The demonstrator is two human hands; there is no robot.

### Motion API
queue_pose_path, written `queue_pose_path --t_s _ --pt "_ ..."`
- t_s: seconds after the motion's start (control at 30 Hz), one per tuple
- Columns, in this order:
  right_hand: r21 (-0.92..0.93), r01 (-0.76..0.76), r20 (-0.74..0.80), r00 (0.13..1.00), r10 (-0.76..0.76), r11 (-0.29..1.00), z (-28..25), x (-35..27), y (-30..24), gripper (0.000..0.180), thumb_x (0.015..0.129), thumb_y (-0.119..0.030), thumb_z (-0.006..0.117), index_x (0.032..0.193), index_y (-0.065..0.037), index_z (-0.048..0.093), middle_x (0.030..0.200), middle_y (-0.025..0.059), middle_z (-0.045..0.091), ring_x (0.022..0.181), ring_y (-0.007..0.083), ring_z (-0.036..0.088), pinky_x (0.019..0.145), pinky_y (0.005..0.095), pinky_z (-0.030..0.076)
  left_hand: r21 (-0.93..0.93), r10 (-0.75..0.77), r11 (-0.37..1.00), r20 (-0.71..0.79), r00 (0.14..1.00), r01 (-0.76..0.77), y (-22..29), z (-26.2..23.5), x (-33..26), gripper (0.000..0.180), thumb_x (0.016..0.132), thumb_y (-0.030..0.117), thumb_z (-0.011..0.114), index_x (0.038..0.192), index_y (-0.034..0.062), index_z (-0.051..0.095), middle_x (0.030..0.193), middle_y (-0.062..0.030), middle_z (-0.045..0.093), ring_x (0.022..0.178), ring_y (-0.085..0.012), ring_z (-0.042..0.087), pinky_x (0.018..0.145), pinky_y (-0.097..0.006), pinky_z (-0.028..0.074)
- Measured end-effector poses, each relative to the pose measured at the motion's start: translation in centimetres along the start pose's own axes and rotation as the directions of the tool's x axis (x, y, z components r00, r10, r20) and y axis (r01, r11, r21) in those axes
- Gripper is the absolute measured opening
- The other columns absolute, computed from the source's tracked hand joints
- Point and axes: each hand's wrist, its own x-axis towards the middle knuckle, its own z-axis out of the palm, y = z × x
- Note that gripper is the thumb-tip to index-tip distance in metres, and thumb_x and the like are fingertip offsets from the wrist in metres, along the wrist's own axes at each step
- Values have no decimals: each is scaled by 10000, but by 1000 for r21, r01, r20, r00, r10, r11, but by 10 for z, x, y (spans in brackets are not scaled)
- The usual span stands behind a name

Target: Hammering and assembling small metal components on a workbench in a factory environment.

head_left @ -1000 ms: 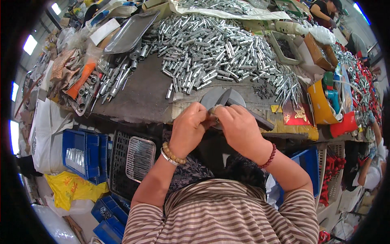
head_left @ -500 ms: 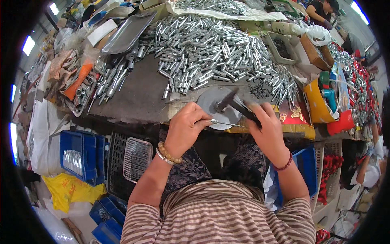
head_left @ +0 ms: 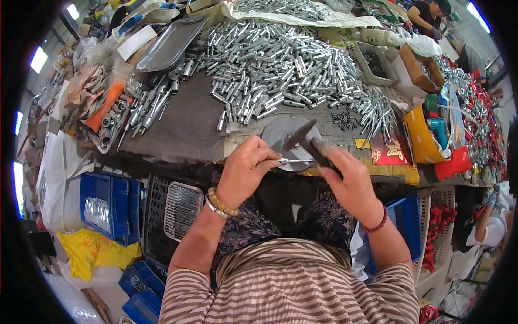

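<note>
My left hand [head_left: 245,170] pinches a thin silver metal rod [head_left: 288,161] and holds it flat on a round grey metal plate [head_left: 280,135] at the table's near edge. My right hand [head_left: 350,181] grips the dark handle of a small hammer [head_left: 302,137], whose head hangs just above the plate, blurred by motion. A large heap of short silver metal tubes [head_left: 275,65] covers the table beyond the plate.
A metal tray [head_left: 170,43] and long silver parts [head_left: 145,105] lie at the left. Cardboard boxes [head_left: 421,65], a yellow bin [head_left: 421,135] and red parts [head_left: 475,108] crowd the right. Blue crates [head_left: 105,202] and a wire basket [head_left: 181,208] sit under the table. Another person [head_left: 429,13] works at the far right.
My hands, together over the plate a second ago, have parted. The right hand drew back with the hammer and now swings it over the plate; the left keeps the rod there.
</note>
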Motion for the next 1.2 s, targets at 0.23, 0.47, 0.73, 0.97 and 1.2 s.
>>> queue_pose_path --t_s 0.23,0.47,0.73,0.97,1.2 --pt "-384 94 47 995 -83 919 6 17 10 305 795 -110 804 1086 -93 710 1054 108 609 1044 330 613 828 457 506 17 22 1000 -17 1000 -22 -3 -1 2 138 859 23 786 997 34 785 937 -50 587 824 -172 602 739 -294 484" --pt "-424 153 69 988 -136 892 17 1 0 302 750 -127 830 1021 -82 704 1117 87 591 1089 315 579 911 471 447 19 32 999 -62 998 -31 -2 2 -1 141 846 54 798 987 48 790 914 -59 595 808 -204 609 725 -326 486" --pt "-427 23 123 992 32 904 28 -19 -19 143 830 -105 746 908 -82 629 910 83 657 851 307 683 663 420 528 27 27 999 -67 997 -25 -5 4 -6 178 840 26 810 1015 57 802 942 -45 583 832 -165 592 736 -292 480" --pt "38 -251 276 933 231 967 31 -25 -22 194 879 -104 732 1021 -16 633 740 166 652 668 360 657 614 442 517 -112 -130 989 -326 936 98 10 32 -35 467 937 38 733 1393 85 642 1027 -60 689 830 -129 634 706 -273 515" --pt "305 -565 442 797 412 766 44 -32 -35 240 901 -67 720 1122 1 654 732 135 651 644 196 611 618 351 490 -663 -477 681 -80 875 311 16 37 -50 609 1052 86 600 1604 70 343 995 -61 720 871 -94 676 737 -234 547"
